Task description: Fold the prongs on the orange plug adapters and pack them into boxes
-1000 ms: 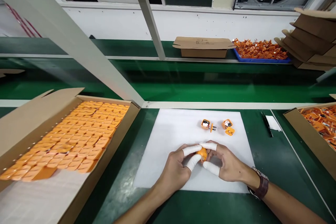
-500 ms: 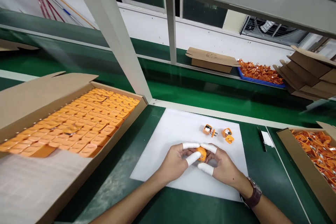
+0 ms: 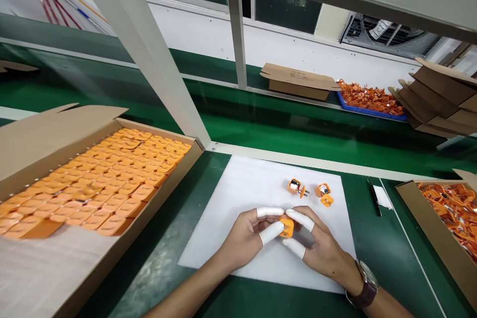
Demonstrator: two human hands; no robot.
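Grips a small orange block (image 3: pixel 287 228) over the white sheet (image 3: pixel 253 184): left hand (image 3: pixel 242 243) closed on it, capped thumb against its face and forefinger along its top; right hand (image 3: pixel 324 251) curled round the other side, thumb and forefinger pinching its edges. Wears a watch (image 3: pixel 367 285) on the right wrist. Beyond the fingers, on the same sheet, one opened casing (image 3: pixel 294 186) and another (image 3: pixel 324 189) just beside. To the left, a carton (image 3: pixel 152 208) with rows of orange blocks; to the right, a box (image 3: pixel 428 218) of loose orange parts; on the back shelf, a blue tray (image 3: pixel 372 112) heaped with orange pieces.
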